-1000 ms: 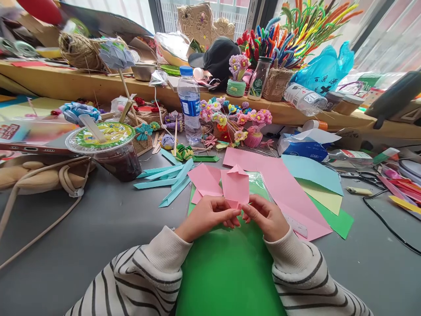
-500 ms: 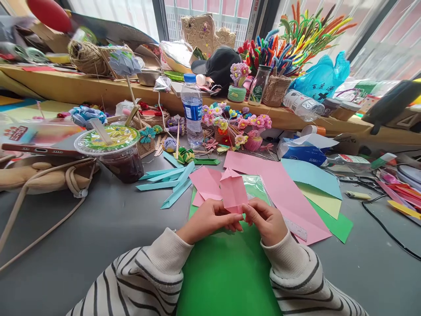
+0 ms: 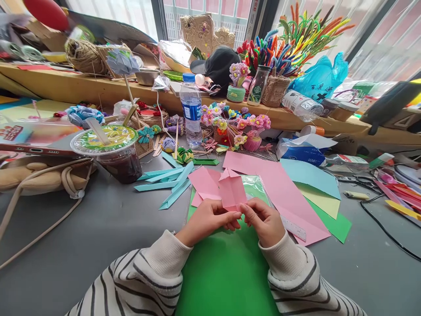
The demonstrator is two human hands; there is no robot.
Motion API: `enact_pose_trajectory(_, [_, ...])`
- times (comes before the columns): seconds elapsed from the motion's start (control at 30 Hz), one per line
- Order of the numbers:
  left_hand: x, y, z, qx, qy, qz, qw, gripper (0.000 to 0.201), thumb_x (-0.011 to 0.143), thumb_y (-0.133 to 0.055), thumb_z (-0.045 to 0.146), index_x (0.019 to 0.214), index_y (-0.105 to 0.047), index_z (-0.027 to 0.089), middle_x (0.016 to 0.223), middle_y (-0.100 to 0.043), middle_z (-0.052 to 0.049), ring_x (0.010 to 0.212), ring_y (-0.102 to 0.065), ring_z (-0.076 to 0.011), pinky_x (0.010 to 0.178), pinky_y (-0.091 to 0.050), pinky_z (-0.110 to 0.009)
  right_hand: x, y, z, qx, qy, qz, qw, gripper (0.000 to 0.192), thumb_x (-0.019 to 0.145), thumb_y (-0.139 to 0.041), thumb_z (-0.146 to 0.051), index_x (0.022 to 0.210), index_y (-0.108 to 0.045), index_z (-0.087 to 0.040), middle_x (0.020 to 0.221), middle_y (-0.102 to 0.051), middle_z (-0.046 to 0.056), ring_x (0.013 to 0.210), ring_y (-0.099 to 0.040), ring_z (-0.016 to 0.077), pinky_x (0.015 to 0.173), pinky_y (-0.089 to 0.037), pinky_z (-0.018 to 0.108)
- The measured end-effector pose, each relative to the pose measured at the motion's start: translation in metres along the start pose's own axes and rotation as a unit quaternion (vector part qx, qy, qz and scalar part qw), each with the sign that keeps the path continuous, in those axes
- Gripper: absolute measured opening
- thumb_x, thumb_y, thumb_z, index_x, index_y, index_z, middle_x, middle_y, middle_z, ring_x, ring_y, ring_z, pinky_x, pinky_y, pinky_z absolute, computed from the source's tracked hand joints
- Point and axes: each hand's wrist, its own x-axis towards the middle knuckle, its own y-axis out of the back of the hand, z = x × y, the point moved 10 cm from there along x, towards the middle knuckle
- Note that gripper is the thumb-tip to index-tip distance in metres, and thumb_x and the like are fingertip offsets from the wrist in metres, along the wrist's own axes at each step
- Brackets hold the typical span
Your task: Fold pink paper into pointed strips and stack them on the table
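- Nearest, striped sleeves with cream cuffs, one on each forearm, coming in from the bottom edge.
- Under the wrists, a green sheet (image 3: 226,272) flat on the grey worktop (image 3: 82,228).
- Left hand (image 3: 210,218) closed in a pinch on the lower left edge of a folded pink paper (image 3: 232,189), fingertips (image 3: 235,215) touching the paper.
- Right hand (image 3: 263,219) closed likewise on the lower right edge of the same piece, knuckles up, thumb tucked under.
- Folded pink paper held up between both hands just above the green sheet, tilted slightly left, pointed flap at its top.
- Just behind it, a second pink folded piece (image 3: 205,182) lying flat, and a clear sleeve of green paper (image 3: 256,186) partly hidden.
- Right of the hands, a large pink sheet (image 3: 283,188) with a clear ruler (image 3: 294,228) on its near corner; blue, yellow and green sheets fanned beneath it.
- Left of the pink pieces, teal paper strips (image 3: 167,180) scattered in a loose pile.
- Further left, a lidded drink cup (image 3: 113,151) with a wooden stick through the lid, beside a beige bag with straps (image 3: 42,175).
- Mid-distance, a water bottle (image 3: 191,109) upright, next to small craft flowers (image 3: 237,123) in baskets.
- Right of those, a tissue pack (image 3: 302,149).
- Farthest, a wooden ledge (image 3: 66,83) carrying a twine ball (image 3: 83,55), a black cap (image 3: 219,59), pipe cleaners (image 3: 289,39) and a blue plastic bag (image 3: 320,74), before the window.
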Motion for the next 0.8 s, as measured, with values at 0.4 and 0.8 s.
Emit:
enact_pose_trajectory(0.4, [0.0009,-0.0016,-0.0009,-0.004,-0.015,-0.017,1.0,0.024,0.065,-0.058,0.032,0.067,-0.063,0.009,0.057,-0.063,-0.004,0.052,-0.056,-0.0106,0.051,-0.043,-0.02,-0.0011,0.0002,0.0,-0.019,-0.007,0.013,1.0,0.026,0.069,-0.053,-0.036,0.052,-0.049,-0.017,0.05,-0.041,-0.003,0.042,-0.038,0.0077,0.04,-0.031,0.022])
enact_pose_trajectory(0.8, [0.0006,-0.0056,-0.005,0.005,0.008,-0.043,0.999,0.026,0.066,-0.057,0.033,0.069,-0.061,0.008,0.058,-0.062,-0.005,0.053,-0.056,-0.0108,0.052,-0.042,-0.02,-0.0019,-0.0029,0.0014,-0.062,0.006,0.0,0.998,0.027,0.071,-0.049,-0.038,0.055,-0.048,-0.017,0.052,-0.042,-0.002,0.046,-0.038,0.0093,0.042,-0.031,0.023])
